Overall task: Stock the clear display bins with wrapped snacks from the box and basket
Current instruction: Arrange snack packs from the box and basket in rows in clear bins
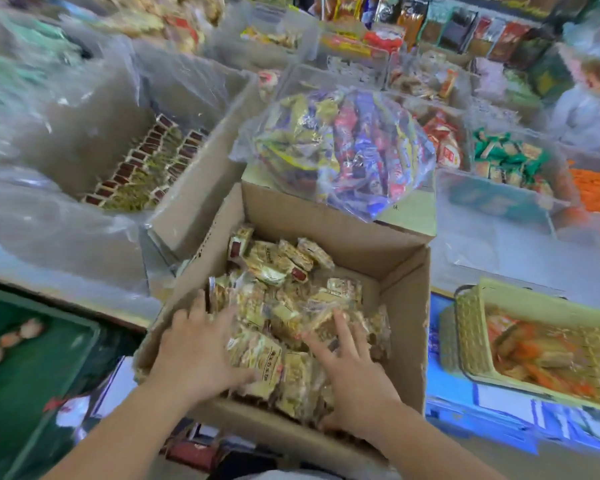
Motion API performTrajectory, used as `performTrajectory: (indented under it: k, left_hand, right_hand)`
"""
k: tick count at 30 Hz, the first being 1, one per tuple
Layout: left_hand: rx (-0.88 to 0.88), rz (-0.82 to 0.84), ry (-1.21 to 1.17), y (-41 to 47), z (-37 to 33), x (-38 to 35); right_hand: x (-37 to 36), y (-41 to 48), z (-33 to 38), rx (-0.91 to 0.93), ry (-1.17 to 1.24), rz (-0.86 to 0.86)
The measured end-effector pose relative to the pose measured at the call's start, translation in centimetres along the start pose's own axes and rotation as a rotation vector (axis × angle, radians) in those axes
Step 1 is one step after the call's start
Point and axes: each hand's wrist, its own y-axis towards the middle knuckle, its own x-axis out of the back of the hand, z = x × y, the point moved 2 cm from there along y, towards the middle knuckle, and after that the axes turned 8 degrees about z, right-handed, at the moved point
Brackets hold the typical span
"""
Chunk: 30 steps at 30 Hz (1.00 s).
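The snacks (284, 306), gold-wrapped, lie in a loose heap in the open box (406, 306) at the near middle of the view. Both hands are down in that heap. The left hand (198, 344) lies over the packets on the near-left side and the right hand (354, 368) on the near-right. Each has its fingers spread and fairly straight on the wrappers. Neither grip looks clenched; both read as released, pressing or raking the pile rather than holding a packet, though blur softens the fingertips.

Just right of the box stands the basket (465, 341) with orange-wrapped pieces. Behind the box, a bag (343, 150) of mixed sweets is perched on a carton. Past it, on the bench (499, 258), are the bins (492, 199), holding green and orange packets.

The wrappers look slick, so a scoop between two flat hands could shed packets over the box's near wall. The bag lies between the box and the bins, so a loaded reach could nudge it off its perch. A hurried drop could also land gold packets in a bin of another sort.
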Motion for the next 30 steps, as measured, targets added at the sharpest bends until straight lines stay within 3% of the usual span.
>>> performTrajectory:
  k: [4, 6, 11, 16, 23, 26, 30]
  left_hand:
    - [-0.030, -0.003, -0.059, 0.5, 0.6, -0.2]
    - [-0.061, 0.008, -0.048, 0.5, 0.2, -0.4]
    - [-0.087, 0.057, -0.011, 0.7, -0.6, 0.1]
    - [-0.116, 0.077, -0.037, 1.4, -0.3, 0.6]
    - [-0.026, 0.174, -0.211, 2.6, -0.7, 1.6]
    - [-0.060, 0.222, -0.181, 2.3, -1.7, 1.3]
    - [-0.120, 0.205, -0.084, 1.8, -3.2, 0.8]
  right_hand:
    - [0.0, 1.1, 0.7, 0.088, 0.221, 0.002]
    - [-0.1, 1.8, 1.3, 0.021, 0.361, 0.000]
    - [-0.2, 3.2, 3.0, -0.192, 0.204, -0.090]
    - [0.1, 2.2, 1.1, -0.174, 0.260, -0.301]
    - [0.5, 1.3, -0.8, -0.245, 0.203, -0.088]
    - [-0.2, 1.4, -0.3, -0.235, 0.171, 0.135]
    - [0.2, 2.2, 0.1, -0.222, 0.156, 0.195]
